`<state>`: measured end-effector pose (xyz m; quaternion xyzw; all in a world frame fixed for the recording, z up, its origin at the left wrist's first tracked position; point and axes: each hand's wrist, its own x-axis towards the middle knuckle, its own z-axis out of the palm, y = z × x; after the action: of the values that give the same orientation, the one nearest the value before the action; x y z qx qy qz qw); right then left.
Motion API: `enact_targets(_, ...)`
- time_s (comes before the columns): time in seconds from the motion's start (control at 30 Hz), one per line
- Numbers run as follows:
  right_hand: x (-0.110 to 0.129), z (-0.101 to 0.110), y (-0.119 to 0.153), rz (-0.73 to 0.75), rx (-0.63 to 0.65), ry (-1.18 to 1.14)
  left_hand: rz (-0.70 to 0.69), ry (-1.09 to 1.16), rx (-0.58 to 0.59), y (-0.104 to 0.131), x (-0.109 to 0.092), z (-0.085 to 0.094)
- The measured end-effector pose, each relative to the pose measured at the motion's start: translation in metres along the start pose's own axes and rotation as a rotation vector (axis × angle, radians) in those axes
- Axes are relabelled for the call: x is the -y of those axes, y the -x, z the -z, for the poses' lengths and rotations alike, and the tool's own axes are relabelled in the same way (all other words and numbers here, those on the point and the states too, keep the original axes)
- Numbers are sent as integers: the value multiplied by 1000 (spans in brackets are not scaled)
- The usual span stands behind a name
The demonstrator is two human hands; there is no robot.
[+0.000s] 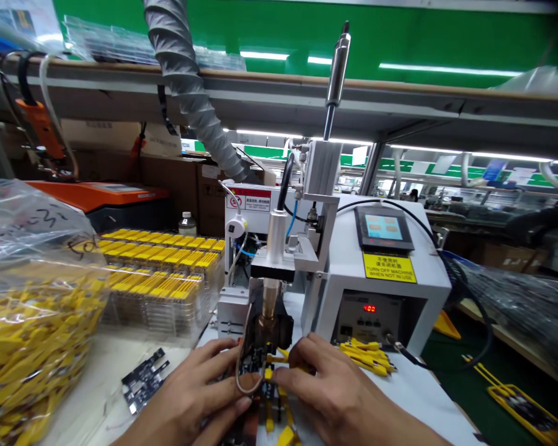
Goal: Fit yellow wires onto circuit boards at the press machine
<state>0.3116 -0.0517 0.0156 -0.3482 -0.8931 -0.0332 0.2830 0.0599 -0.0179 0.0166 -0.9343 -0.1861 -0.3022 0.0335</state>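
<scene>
Under the metal tip of the bench soldering machine (270, 303) lies a dark circuit board (256, 358), partly hidden by my fingers and a thin looped cable. My left hand (199, 387) holds this board from the left side, its fingertips along the edge. From the right, my right hand (330, 384) has its thumb and forefinger closed on a small yellow strip (268, 374) at the board. More yellow pieces (286, 435) hang or lie just below, between my hands. Beside my left wrist rests another loose circuit board (144, 379).
A pile of yellow strips (367, 357) sits by the controller (372, 316). At left are a clear bag of yellow parts (32, 353) and stacked clear trays (158, 310). A grey duct (179, 68) hangs above; a yellow-framed board (523, 406) lies far right.
</scene>
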Motion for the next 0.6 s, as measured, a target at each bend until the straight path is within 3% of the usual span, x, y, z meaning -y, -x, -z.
enact_targets(0.4,1,2,-1,11,14,56,16,-42,-111,-1,-4,0)
enact_targets(0.6,2,2,-2,22,-13,47,-15,-94,-43,0,-1,-1)
